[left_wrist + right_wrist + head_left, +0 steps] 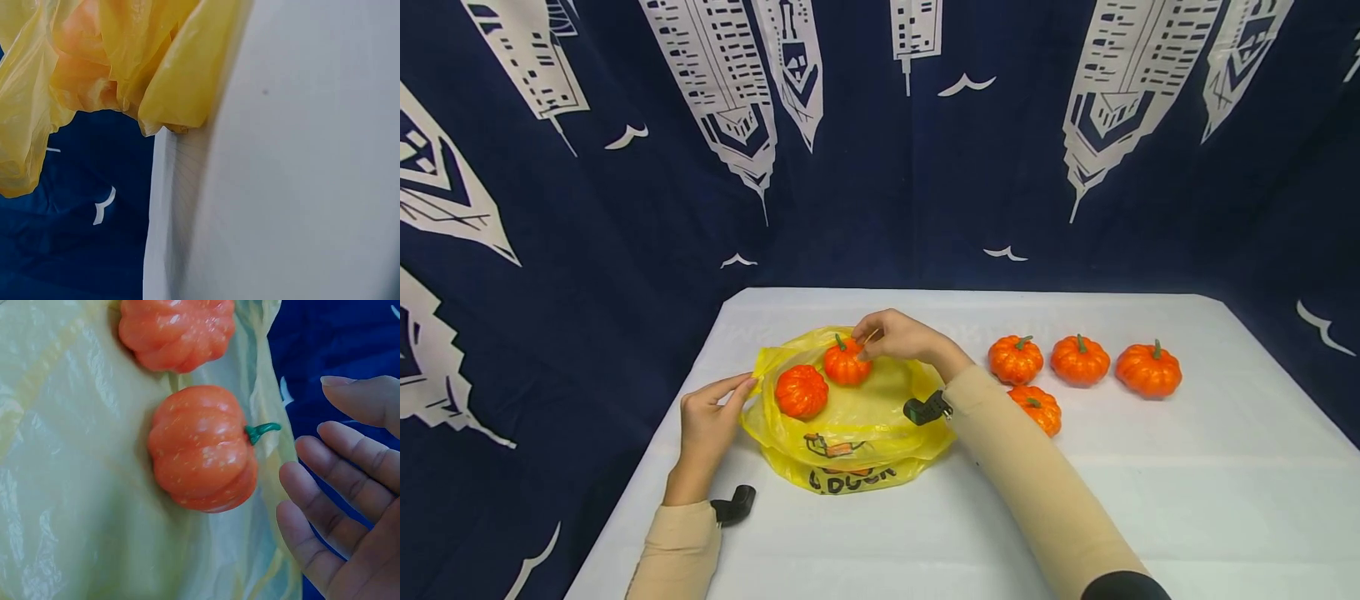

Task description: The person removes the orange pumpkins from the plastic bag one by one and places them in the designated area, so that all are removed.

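A yellow plastic bag [880, 408] lies spread open on the white table, printed with dark lettering on its near side. Inside it are two small orange pumpkins: one [802, 392] at the left, and another [847, 362] farther back with its green stem up. My left hand [711, 421] pinches the bag's left rim between thumb and fingers. Above the back pumpkin is my right hand [902, 337]; in the right wrist view its fingers [337, 447] are spread and relaxed beside that pumpkin's stem, holding nothing. The left wrist view shows the bag's folds [181, 75] but no hand.
On the table [1150, 483] to the right stand several more orange pumpkins, three in a row at the back, including the rightmost pumpkin [1148, 370]. A nearer pumpkin [1037, 408] is partly covered by my right sleeve. A dark blue patterned cloth [910, 183] hangs behind.
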The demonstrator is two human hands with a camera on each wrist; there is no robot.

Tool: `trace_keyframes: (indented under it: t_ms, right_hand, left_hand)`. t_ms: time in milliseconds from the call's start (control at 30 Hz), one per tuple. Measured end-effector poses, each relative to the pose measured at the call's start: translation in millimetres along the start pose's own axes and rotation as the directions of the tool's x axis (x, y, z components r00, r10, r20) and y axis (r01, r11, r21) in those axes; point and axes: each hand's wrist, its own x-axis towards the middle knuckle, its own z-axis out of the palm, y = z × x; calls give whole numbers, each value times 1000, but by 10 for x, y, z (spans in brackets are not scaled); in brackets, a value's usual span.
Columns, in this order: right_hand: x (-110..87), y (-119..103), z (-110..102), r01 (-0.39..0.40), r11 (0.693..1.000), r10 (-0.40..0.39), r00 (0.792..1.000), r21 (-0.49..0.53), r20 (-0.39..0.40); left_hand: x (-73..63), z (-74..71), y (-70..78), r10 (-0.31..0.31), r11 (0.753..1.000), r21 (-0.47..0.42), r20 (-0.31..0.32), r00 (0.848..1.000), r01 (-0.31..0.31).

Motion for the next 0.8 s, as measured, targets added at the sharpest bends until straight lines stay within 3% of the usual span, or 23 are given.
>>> trace_keyframes:
  t_ms: [433, 633, 800]
  right_hand:
    - [181, 73, 114, -63, 997, 59, 995, -46, -84]
    - [217, 81, 143, -103, 989, 93, 992, -103, -90]
    - [220, 130, 164, -115, 989, 108, 990, -88, -87]
  left_hand:
    - [-1, -8, 16, -1, 1000, -7, 20, 1000, 1]
    - [3, -4, 20, 4, 1000, 0, 20, 1000, -4]
    - [-3, 4, 13, 8, 1000, -2, 21, 1000, -8]
